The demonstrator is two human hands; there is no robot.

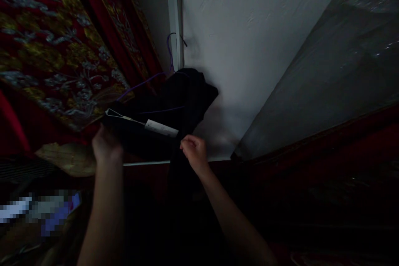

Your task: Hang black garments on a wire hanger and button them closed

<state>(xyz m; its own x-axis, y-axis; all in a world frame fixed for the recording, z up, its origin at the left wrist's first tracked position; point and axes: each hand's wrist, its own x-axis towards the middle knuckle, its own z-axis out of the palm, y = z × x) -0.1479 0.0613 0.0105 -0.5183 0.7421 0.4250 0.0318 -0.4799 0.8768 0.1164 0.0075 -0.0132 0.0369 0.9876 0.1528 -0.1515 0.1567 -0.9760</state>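
A black garment (187,99) with a white paper tag (162,128) on a pale string hangs from thin purple hangers (141,86) by a white post. At its left edge is my left hand (107,145), blurred, with its fingers curled at the cloth and partly hidden. My right hand (195,149) is closed in a pinch on the garment's right side, just below the tag's end. The cloth between my hands is too dark to make out in detail.
Red fabric with gold and silver embroidery (62,45) hangs on the left. Behind the garment is a pale wall (243,29), with a plastic-covered panel (336,66) leaning to the right. A tan bundle (71,158) lies left of my left hand. Deep shadow covers the lower area.
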